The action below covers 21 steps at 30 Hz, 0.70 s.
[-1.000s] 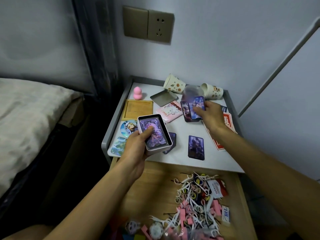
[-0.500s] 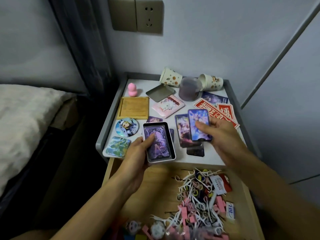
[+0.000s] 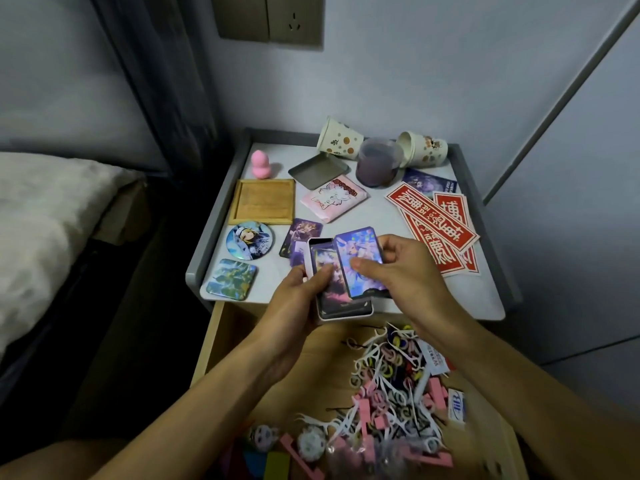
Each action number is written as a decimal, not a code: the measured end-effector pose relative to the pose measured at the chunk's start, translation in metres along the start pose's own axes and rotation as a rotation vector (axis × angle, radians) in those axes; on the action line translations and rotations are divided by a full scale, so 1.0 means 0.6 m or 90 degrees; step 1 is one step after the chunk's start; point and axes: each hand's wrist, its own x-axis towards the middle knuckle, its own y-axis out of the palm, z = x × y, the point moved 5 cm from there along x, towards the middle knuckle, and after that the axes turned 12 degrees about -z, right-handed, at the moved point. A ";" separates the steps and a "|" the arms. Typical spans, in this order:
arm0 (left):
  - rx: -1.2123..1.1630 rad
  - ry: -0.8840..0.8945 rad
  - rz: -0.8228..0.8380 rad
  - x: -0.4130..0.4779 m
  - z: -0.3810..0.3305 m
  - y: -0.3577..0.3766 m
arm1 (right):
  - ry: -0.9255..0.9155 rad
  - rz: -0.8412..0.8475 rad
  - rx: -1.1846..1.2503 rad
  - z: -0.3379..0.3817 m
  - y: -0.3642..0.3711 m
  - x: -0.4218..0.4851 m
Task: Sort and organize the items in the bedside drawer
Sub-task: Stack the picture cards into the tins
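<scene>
Now we grip one tin (image 3: pixel 346 314) in our left hand (image 3: pixel 294 303), fingers curled round it, at the tabletop's (image 3: pixel 381 216) six o'clock edge. Our right hand (image 3: pixel 408 282) pinches one card (image 3: pixel 358 258) over it. Two paper cups (image 3: pixel 341 138) lie tipped at twelve o'clock. One round badge (image 3: pixel 249 240) and one square badge (image 3: pixel 232 278) lie at eight.

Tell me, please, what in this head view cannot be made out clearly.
In the head view:
The stack inside the small white tin, covered by the thumb of the left hand and the glossy purple card that the right hand pinches.
Purple cards on the white table top, partly behind the tin.
The wooden drawer's near end, blurred and cut by the bottom edge.
The beige wall socket, cut by the top edge.
</scene>
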 end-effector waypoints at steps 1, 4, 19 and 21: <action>-0.004 0.001 0.002 0.000 0.002 0.001 | -0.002 -0.001 -0.007 -0.002 0.002 -0.002; -0.006 0.019 -0.013 0.002 0.005 -0.001 | 0.001 0.000 -0.024 -0.005 0.007 -0.003; -0.028 0.010 -0.030 0.002 0.009 -0.004 | -0.102 0.045 -0.216 0.005 0.011 -0.004; -0.027 0.009 -0.032 0.002 0.009 -0.006 | -0.102 0.063 -0.214 0.004 0.016 -0.009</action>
